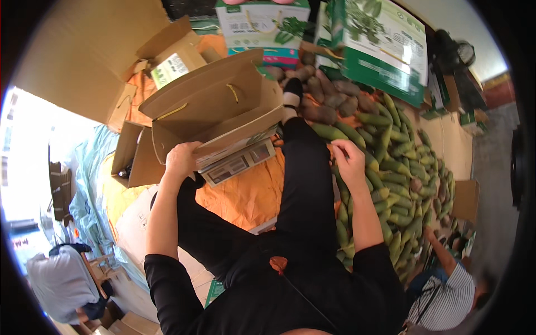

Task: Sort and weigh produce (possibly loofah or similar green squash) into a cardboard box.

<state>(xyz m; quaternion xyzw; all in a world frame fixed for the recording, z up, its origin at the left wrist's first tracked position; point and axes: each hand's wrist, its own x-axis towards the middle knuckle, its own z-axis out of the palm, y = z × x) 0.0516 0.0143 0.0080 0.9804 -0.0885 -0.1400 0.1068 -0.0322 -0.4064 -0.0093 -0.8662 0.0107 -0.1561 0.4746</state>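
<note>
In front of me an open brown cardboard box (212,125) with yellow cord handles lies tilted. My left hand (183,159) is closed on its near edge, at the left corner. To the right lies a large pile of long green radishes (393,178) with pale ends. Over the pile's left edge is my right hand (349,159), its fingers curled together; whether anything small sits between them is hidden. Reddish-brown potato-like roots (329,100) lie beyond the radishes, by my outstretched foot.
An orange sheet (245,195) covers the ground between my legs. Printed white-and-green cartons (385,44) stand at the back right, another carton (262,25) at the back centre. Smaller opened boxes (176,58) are at left. Other people sit at lower left (64,279) and lower right (446,296).
</note>
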